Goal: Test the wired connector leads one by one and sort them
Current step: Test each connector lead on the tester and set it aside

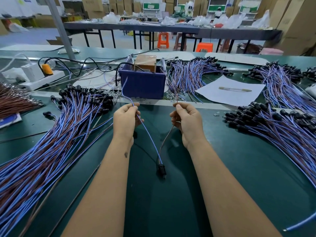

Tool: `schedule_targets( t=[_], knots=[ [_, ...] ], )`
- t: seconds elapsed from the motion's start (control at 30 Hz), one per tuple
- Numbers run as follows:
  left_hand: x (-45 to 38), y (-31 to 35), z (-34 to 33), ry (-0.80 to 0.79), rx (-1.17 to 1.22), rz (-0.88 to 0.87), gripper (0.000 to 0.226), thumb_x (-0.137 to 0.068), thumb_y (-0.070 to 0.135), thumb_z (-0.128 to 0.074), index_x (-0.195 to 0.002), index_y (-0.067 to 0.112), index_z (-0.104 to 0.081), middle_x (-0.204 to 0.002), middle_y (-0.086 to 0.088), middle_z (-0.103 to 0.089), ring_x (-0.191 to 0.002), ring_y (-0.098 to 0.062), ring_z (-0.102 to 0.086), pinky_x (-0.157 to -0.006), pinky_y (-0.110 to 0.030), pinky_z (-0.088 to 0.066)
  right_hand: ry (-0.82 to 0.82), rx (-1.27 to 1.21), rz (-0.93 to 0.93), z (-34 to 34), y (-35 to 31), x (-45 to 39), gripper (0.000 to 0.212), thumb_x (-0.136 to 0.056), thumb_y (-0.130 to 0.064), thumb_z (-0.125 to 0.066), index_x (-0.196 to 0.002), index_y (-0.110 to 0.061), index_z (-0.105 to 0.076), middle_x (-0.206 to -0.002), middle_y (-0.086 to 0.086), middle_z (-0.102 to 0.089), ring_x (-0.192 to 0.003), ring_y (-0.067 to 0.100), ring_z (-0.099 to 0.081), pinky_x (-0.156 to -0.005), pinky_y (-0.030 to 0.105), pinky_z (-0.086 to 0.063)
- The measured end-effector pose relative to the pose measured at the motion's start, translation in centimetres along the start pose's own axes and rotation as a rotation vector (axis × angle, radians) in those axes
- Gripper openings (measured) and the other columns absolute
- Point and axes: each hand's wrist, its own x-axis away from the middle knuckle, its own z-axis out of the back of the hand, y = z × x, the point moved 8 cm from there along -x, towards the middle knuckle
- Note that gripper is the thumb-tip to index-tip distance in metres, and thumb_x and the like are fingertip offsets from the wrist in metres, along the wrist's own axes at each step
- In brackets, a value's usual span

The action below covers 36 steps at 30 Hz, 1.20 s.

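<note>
One connector lead hangs between my hands, its black connector (161,169) dangling low over the green table. My left hand (126,118) pinches the blue wire (150,137), whose free end rises toward the blue bin (142,82). My right hand (187,120) pinches the brown wire (166,136), its tip pointing up near the bin's right front. The bin holds a brown transformer-like tester (145,62). A large pile of leads (51,134) lies at the left and another pile (282,130) at the right.
More lead bundles (193,74) lie behind the bin and at the far right (280,77). A white paper with a glass tube (234,89) sits right of the bin. A power strip (39,79) and brown wires (15,100) are at the left.
</note>
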Motion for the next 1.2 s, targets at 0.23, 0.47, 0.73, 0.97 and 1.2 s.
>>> schedule_targets(
  t=[0.23,0.47,0.73,0.97,1.2],
  knots=[
    [0.6,1.8,-0.7,-0.056,0.010,-0.188,0.019,-0.099,0.014,-0.052,-0.096,0.023,-0.068,-0.067,0.008,-0.059,-0.060,-0.003,-0.055,-0.058,-0.016,-0.048,-0.010,0.074,0.035,-0.1,0.1,-0.1,0.013,-0.099,-0.011,-0.051,-0.098,-0.012,-0.064,-0.062,-0.002,-0.065,-0.055,0.008,-0.054,-0.055,0.020,-0.048],
    [0.2,1.3,-0.9,-0.040,-0.053,-0.193,0.018,-0.098,0.010,-0.054,-0.104,0.021,-0.067,-0.067,0.006,-0.059,-0.055,0.002,-0.053,-0.054,-0.012,-0.044,-0.020,0.115,0.053,-0.3,0.3,-0.4,0.013,-0.099,-0.010,-0.051,-0.099,-0.011,-0.064,-0.060,-0.004,-0.065,-0.052,0.007,-0.054,-0.054,0.019,-0.047],
    [-0.9,0.8,-0.4,0.000,-0.091,-0.186,0.017,-0.098,0.011,-0.054,-0.109,0.015,-0.066,-0.070,0.003,-0.060,-0.055,0.002,-0.054,-0.056,-0.013,-0.046,-0.028,0.126,0.054,-0.5,0.5,-0.6,0.013,-0.098,-0.012,-0.052,-0.097,-0.015,-0.065,-0.059,-0.005,-0.065,-0.053,0.007,-0.054,-0.055,0.020,-0.048],
    [-1.6,0.5,0.0,0.037,-0.087,-0.172,0.017,-0.098,0.011,-0.053,-0.109,0.014,-0.066,-0.071,0.002,-0.060,-0.059,-0.001,-0.055,-0.058,-0.014,-0.046,-0.038,0.155,0.060,-0.5,0.5,-0.5,0.013,-0.098,-0.012,-0.052,-0.098,-0.014,-0.065,-0.059,-0.006,-0.065,-0.053,0.006,-0.054,-0.055,0.019,-0.048],
    [-2.2,0.3,0.4,0.072,-0.073,-0.148,0.017,-0.098,0.011,-0.052,-0.110,0.012,-0.066,-0.072,0.001,-0.061,-0.063,-0.007,-0.056,-0.057,-0.013,-0.045,-0.050,0.171,0.058,-0.7,0.6,-0.6,0.013,-0.098,-0.012,-0.053,-0.099,-0.014,-0.066,-0.059,-0.005,-0.066,-0.052,0.006,-0.054,-0.054,0.018,-0.048]
  ],
)
